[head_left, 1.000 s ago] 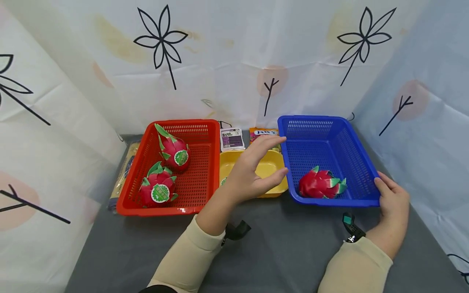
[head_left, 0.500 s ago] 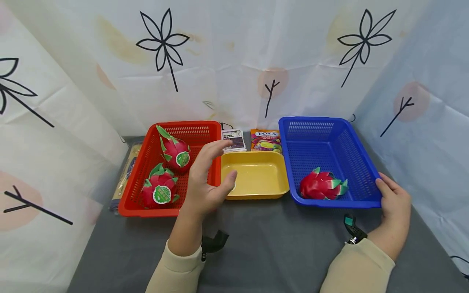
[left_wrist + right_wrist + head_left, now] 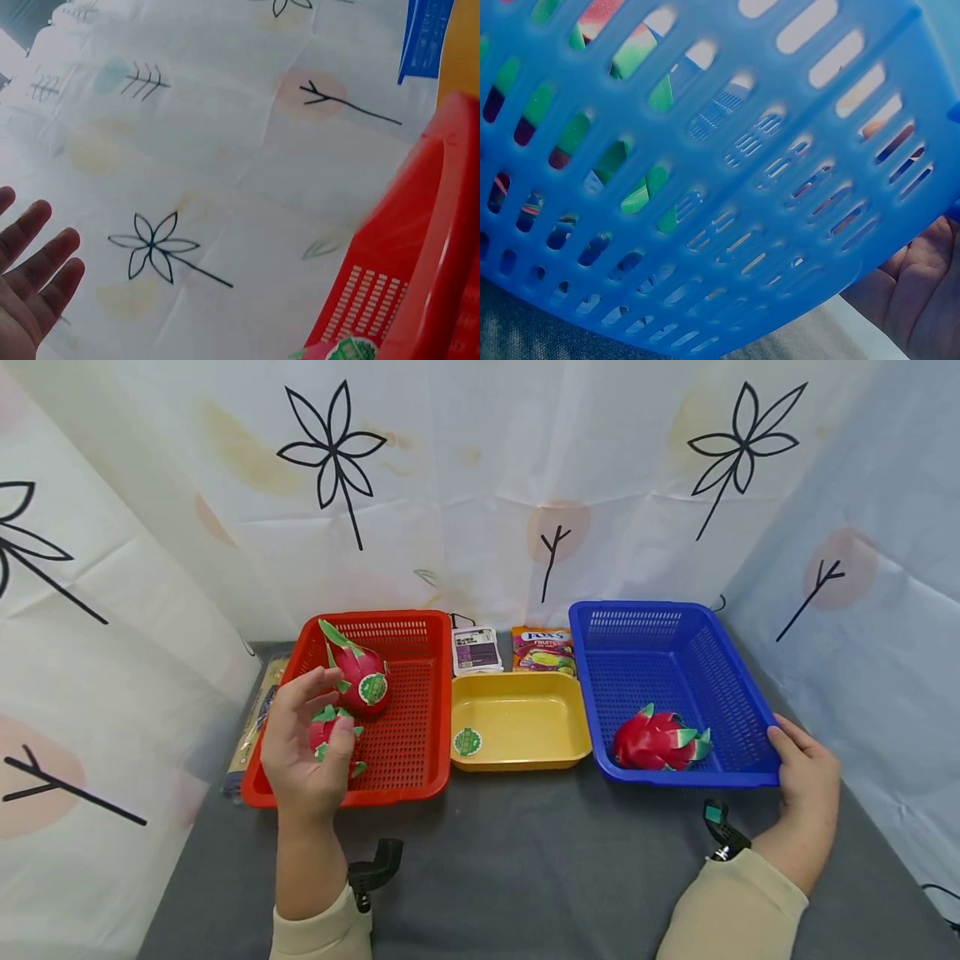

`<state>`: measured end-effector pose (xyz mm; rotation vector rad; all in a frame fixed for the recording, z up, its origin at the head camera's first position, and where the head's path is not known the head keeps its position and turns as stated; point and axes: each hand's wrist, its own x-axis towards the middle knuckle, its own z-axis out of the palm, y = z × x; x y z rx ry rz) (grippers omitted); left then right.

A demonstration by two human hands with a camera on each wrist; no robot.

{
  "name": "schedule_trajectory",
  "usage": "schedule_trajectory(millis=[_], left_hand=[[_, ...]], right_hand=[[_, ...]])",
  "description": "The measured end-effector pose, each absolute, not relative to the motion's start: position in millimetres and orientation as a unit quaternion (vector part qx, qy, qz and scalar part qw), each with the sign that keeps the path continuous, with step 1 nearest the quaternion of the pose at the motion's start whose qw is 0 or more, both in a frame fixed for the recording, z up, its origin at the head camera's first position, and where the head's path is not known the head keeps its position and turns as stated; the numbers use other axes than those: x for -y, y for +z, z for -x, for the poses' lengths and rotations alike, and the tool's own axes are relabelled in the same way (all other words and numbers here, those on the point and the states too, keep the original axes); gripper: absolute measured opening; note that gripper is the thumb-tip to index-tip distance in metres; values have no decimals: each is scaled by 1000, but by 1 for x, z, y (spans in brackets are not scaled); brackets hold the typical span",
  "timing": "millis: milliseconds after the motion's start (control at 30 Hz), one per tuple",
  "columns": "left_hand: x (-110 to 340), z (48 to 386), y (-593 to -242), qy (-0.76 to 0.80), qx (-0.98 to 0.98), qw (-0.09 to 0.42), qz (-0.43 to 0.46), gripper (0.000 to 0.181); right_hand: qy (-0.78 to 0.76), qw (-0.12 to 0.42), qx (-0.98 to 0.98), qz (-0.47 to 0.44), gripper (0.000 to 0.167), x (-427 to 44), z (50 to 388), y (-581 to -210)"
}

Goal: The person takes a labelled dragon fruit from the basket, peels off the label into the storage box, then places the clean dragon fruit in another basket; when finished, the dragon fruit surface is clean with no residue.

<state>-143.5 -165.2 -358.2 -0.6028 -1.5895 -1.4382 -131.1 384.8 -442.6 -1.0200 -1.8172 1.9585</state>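
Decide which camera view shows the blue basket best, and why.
The head view: the blue basket shows nearly whole, inside included. The left wrist view catches only a part; the right wrist view, slotted wall close up.

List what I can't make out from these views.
Head: front dragon fruit in the red basket, partly covered by the left hand.
Head: tan packet, partly hidden by that basket.
Head: fine print on the white-purple packet, too small.
Right wrist: right hand, cut off by the frame edge.
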Motion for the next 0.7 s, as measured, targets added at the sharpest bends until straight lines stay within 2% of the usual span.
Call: schedule_trajectory(millis=[200,333,600,700], left_hand=[[197,137,-358,-586,644,469,150,49],[221,137,-367,-577,674,453,91,49],[267,147,-390,-594,671,443,-8,39],[280,147,-400,-590,690,414,-65,37]], right_hand=[[676,128,632,358,54,-386,132,-443],[667,122,636,369,58,-386,130,-444],[671,115,632,371,59,-387,129,-444],[675,112,632,365,60,-388,130,-443]])
